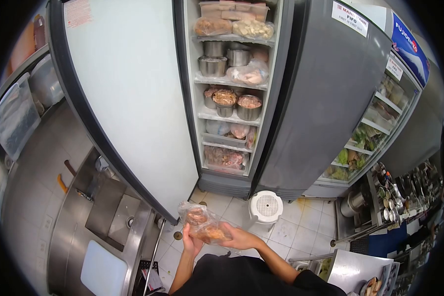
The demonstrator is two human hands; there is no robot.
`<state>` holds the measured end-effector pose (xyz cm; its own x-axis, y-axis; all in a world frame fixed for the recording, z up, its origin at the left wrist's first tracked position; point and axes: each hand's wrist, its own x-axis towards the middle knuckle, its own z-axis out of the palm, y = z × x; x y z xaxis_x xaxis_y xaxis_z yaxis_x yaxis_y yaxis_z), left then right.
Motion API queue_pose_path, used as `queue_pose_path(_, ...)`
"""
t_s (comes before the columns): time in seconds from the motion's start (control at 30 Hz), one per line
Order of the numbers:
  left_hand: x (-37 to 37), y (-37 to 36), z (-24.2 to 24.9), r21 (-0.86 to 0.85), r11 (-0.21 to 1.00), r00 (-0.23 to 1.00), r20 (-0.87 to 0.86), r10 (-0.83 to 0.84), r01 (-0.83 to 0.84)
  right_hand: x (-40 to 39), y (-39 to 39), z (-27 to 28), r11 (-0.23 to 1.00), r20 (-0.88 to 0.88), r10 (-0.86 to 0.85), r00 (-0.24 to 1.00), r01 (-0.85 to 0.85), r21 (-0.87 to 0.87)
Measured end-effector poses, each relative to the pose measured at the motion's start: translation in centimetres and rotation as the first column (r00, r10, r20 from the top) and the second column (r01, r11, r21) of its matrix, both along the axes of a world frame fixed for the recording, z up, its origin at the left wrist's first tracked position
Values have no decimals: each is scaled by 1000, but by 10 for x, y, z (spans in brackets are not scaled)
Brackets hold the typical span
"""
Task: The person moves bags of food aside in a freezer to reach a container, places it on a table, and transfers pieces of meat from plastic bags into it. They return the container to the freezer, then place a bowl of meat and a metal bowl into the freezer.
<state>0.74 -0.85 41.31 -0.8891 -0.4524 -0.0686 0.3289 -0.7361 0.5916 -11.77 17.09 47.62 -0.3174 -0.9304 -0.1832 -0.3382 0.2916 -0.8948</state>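
Observation:
I stand before an open fridge [232,128] with its white door [128,98] swung to the left. Both my hands hold a clear plastic bag of brownish meat [202,223] at waist height, in front of the fridge's bottom edge. My left hand [191,240] grips the bag from below on the left. My right hand [239,238] supports it from the right side. The fridge shelves carry steel pots [213,65], tubs of food [249,106] and more bagged food [226,159].
A steel sink [111,212] and a white cutting board [103,271] lie to my left. A white round stool [265,206] stands on the tiled floor by the fridge. A glass-door cooler with greens [365,143] is on the right, beside steel counters with containers [389,197].

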Motion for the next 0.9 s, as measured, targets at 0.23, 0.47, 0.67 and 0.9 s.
queue_pose_path(0.23,1,-1,-9,-72,997,994,111,9,-1,10,7,-1,1000,17,-16,1000,16,-1)
queue_pose_path(0.47,4,-2,-6,-88,996,993,122,4,6,20,10,9,999,62,-52,997,52,14)
queue_pose_path(0.67,-2,-7,9,-107,994,990,138,33,-18,23,-1,14,973,7,-144,990,143,-179)
queue_pose_path(0.9,-4,-7,16,-58,997,998,48,49,-46,20,-7,9,987,9,-116,993,116,-107)
